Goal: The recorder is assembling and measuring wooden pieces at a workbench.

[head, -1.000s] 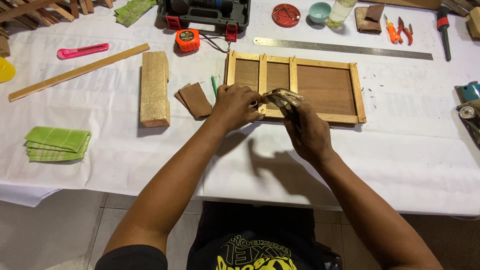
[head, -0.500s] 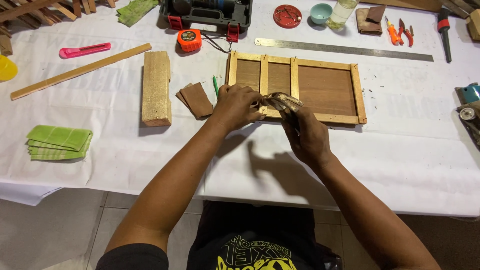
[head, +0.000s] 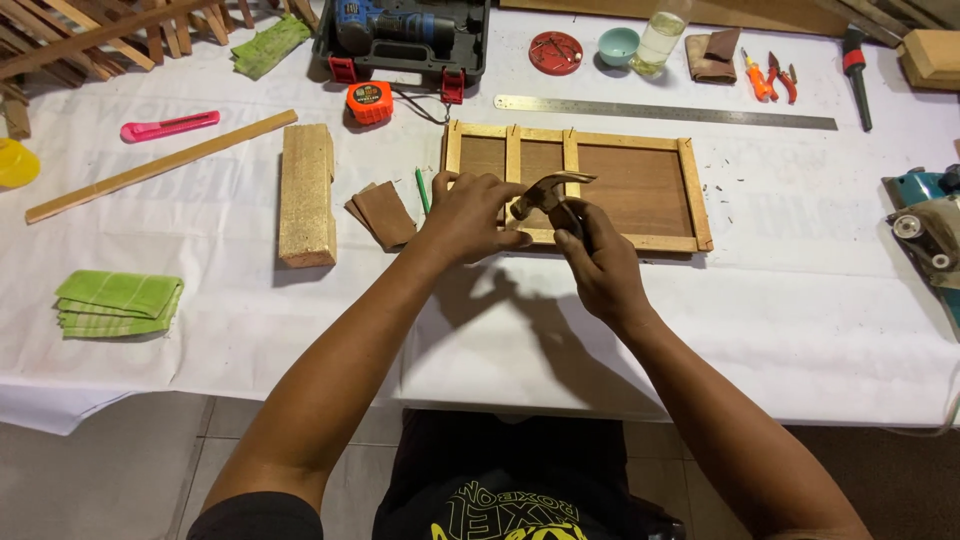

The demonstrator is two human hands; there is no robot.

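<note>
Wooden frame (head: 640,190) lies flat at centre of the picture, slightly above the middle, on the white-covered tabletop (head: 780,320); pale slats form its border and two cross bars divide a darker brown panel. Left hand (head: 468,215) rests on the frame's lower left corner, fingers (head: 500,190) bent and pressing down on the slat, thumb along the lower edge. Right hand (head: 600,265) sits just below the frame's lower rail, fingers wrapped tight around the handle of a hammer (head: 548,192), whose metal head hangs over the frame beside the left hand; whether the head touches the wood cannot be told. Just left of the frame: a green pencil (head: 422,190) and brown sandpaper pieces (head: 383,214), then a pale wood block (head: 306,192) standing lengthwise. Above the frame, a steel ruler (head: 665,111) runs across; an orange tape measure (head: 370,102) and a drill case (head: 402,38) lie in the upper left centre. Far left: long wooden strip (head: 160,165), pink utility knife (head: 168,126), folded green cloth (head: 118,303). Upper right: orange pliers (head: 768,78). Right edge: a power tool (head: 925,225), partly cut off.
</note>
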